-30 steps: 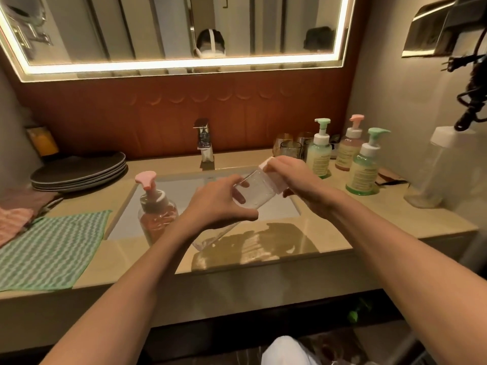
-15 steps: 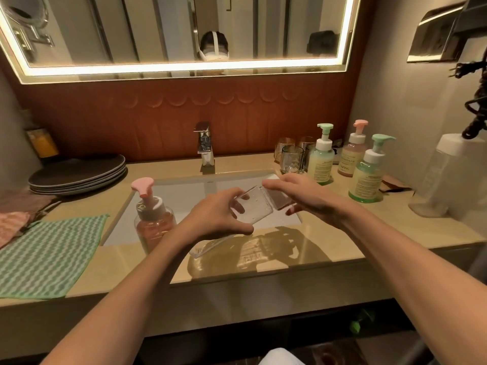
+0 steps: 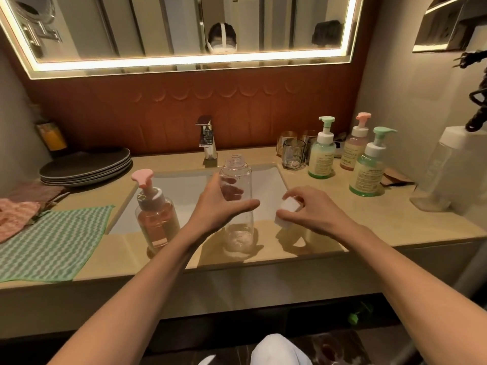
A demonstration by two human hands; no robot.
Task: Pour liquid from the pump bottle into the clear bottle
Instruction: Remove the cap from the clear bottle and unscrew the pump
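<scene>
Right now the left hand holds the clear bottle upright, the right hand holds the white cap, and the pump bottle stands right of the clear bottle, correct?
Not quite: the head view shows the pump bottle standing left of the clear bottle, not right. The left hand does hold that bottle upright, and the right hand holds the white cap.

Transparent glossy plastic: clear bottle [image 3: 238,169] at centre, pump bottle [image 3: 158,219] just left, its head matt pink. Matt white plastic cap [image 3: 288,209], right of centre. Polished chrome faucet [image 3: 207,135] above. Smooth, shiny beige countertop [image 3: 382,219]. Woven green-striped cloth [image 3: 52,243], lower left.
</scene>
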